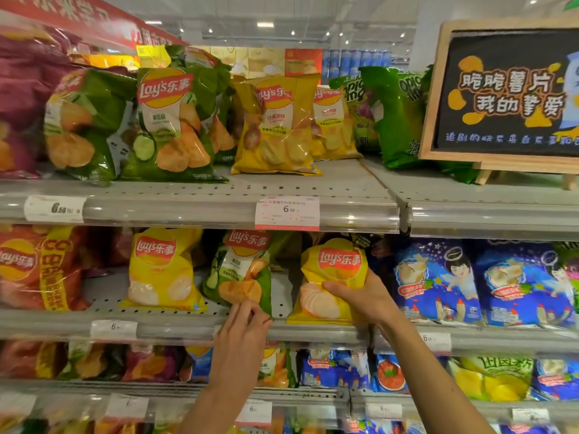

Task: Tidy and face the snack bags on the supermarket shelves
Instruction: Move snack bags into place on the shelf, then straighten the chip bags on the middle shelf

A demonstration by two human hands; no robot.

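On the middle shelf (188, 327) stand three Lay's bags side by side. My right hand (360, 296) grips the right-hand yellow bag (329, 267) across its front, thumb on the face and fingers round its right side. My left hand (244, 321) pinches the bottom edge of the green cucumber bag (241, 270), which leans to the left. A second yellow bag (163, 270) stands upright further left, untouched.
The top shelf (344, 189) carries green and yellow Lay's bags, green bags at the right and a wooden-framed chalkboard sign (507, 95). Red bags (37, 270) sit at the middle shelf's left, blue bags (438, 283) at its right. Lower shelves hold mixed bags and price tags.
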